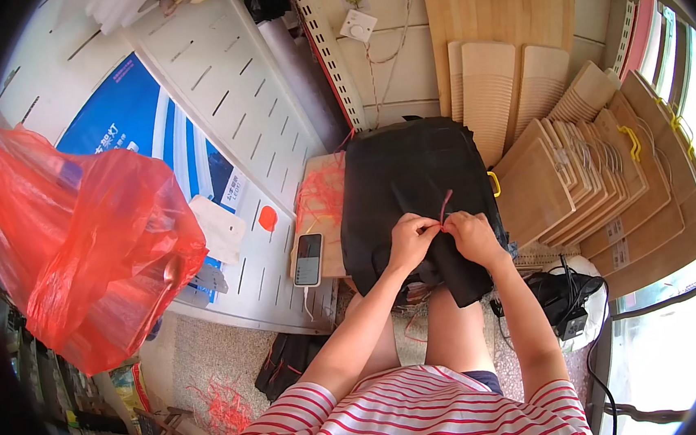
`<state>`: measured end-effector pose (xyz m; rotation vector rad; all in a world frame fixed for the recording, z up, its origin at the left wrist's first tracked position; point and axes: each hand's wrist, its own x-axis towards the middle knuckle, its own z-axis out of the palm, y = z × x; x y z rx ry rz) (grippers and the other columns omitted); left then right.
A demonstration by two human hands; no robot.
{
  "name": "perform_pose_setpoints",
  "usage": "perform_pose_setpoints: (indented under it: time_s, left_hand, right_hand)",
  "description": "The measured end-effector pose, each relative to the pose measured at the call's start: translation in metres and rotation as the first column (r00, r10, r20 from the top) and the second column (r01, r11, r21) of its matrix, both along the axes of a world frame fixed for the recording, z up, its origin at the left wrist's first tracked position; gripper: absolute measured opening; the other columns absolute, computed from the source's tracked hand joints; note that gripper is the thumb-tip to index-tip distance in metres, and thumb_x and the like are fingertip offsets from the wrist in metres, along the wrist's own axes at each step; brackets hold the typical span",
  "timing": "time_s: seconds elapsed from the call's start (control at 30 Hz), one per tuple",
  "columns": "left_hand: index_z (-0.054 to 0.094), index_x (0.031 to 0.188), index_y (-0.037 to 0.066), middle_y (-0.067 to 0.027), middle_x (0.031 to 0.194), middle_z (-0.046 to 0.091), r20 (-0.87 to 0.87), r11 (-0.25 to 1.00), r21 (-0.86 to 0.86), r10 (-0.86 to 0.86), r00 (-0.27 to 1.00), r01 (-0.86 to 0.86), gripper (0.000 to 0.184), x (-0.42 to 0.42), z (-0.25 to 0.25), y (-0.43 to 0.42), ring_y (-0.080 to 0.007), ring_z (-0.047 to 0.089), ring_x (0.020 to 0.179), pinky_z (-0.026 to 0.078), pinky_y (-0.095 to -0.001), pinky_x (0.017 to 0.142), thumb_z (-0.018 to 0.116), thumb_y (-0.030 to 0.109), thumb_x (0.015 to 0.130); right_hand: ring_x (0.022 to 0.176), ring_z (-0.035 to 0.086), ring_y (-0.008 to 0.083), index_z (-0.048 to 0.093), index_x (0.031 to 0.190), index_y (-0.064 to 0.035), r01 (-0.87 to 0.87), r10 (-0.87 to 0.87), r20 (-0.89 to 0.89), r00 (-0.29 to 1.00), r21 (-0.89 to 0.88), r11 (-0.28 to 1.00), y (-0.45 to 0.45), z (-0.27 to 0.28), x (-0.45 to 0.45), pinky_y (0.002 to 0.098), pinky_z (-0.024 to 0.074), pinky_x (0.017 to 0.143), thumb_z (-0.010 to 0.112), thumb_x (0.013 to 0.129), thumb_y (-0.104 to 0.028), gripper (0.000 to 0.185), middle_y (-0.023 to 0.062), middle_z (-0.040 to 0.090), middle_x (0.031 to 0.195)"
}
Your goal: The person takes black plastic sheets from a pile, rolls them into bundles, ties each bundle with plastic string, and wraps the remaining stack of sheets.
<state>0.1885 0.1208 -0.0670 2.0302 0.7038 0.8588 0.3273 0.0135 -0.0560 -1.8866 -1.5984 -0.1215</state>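
Note:
My left hand [412, 241] and my right hand [475, 238] meet in front of me, fingertips pinched together on a thin reddish string [446, 200]. One end of the string sticks up above the fingers; where it runs between them is hidden. Right under my hands lies a large black bag [405, 168], resting in front of my knees. A dark flap or strap [461, 278] of the bag hangs toward my lap below the right hand.
A cardboard box [331, 256] at left carries tangled red strands [322, 193] and a charging phone [308, 259]. More red strands [224, 407] lie on the floor. A red plastic bag [113, 244] hangs far left. Wooden boards [541, 178] stand at right, near black cables [569, 302].

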Motion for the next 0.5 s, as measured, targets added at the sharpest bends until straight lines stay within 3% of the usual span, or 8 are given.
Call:
perform_pose_setpoints:
  time_s: [0.07, 0.2, 0.3, 0.37, 0.5]
  left_hand:
    - [0.077, 0.091, 0.007, -0.0066, 0.084, 0.065, -0.005, 0.999, -0.023, -0.026, 1.0, 0.026, 0.011, -0.001, 0.003, -0.002, -0.0151, 0.062, 0.07, 0.05, -0.0271, 0.065, 0.075, 0.011, 0.08]
    - [0.076, 0.09, 0.006, -0.0075, 0.084, 0.064, -0.063, 0.999, 0.0, -0.037, 0.997, 0.037, 0.011, 0.001, -0.002, 0.002, -0.016, 0.063, 0.071, 0.051, -0.028, 0.065, 0.074, 0.011, 0.081]
    - [0.076, 0.089, 0.006, -0.0083, 0.084, 0.063, -0.07, 0.998, 0.028, -0.046, 0.997, 0.048, 0.011, 0.002, -0.002, 0.004, -0.0173, 0.063, 0.071, 0.051, -0.0289, 0.066, 0.074, 0.012, 0.081]
    - [0.076, 0.089, 0.005, -0.0087, 0.084, 0.063, -0.066, 0.999, 0.031, -0.04, 0.997, 0.042, 0.011, 0.002, -0.001, 0.003, -0.0183, 0.063, 0.072, 0.051, -0.0295, 0.066, 0.074, 0.013, 0.081]
    - [0.076, 0.089, 0.005, -0.009, 0.083, 0.063, -0.072, 0.999, 0.028, -0.041, 0.997, 0.043, 0.011, 0.003, -0.005, 0.004, -0.0187, 0.063, 0.072, 0.051, -0.0297, 0.066, 0.074, 0.013, 0.081]
  right_hand:
    - [0.086, 0.066, 0.0309, 0.066, 0.09, -0.0041, -0.165, 0.124, -0.383, 0.915, -0.076, 0.983, 0.001, -0.008, 0.01, 0.0423, 0.0459, 0.08, 0.056, 0.091, -0.012, 0.013, 0.0137, 0.069, 0.09]
    - [0.09, 0.067, 0.0309, 0.067, 0.092, -0.0036, -0.185, 0.119, -0.378, 0.918, -0.142, 0.972, 0.001, -0.004, 0.016, 0.043, 0.0451, 0.081, 0.056, 0.091, -0.014, 0.015, 0.0151, 0.071, 0.095]
    - [0.086, 0.066, 0.0314, 0.068, 0.092, -0.0053, -0.169, 0.158, -0.307, 0.939, -0.01, 0.986, 0.0, -0.003, 0.013, 0.0427, 0.0451, 0.082, 0.06, 0.089, -0.013, 0.012, 0.0122, 0.07, 0.091]
    - [0.083, 0.065, 0.0301, 0.069, 0.089, -0.0074, -0.066, 0.087, -0.203, 0.975, 0.108, 0.992, -0.007, 0.013, 0.002, 0.0409, 0.0445, 0.083, 0.065, 0.086, -0.011, 0.007, 0.0087, 0.068, 0.086]
    - [0.081, 0.063, 0.0273, 0.068, 0.086, -0.0085, -0.134, 0.14, -0.043, 0.989, 0.115, 0.984, -0.014, 0.02, -0.003, 0.0386, 0.0435, 0.084, 0.068, 0.082, -0.009, 0.005, 0.0055, 0.065, 0.081]
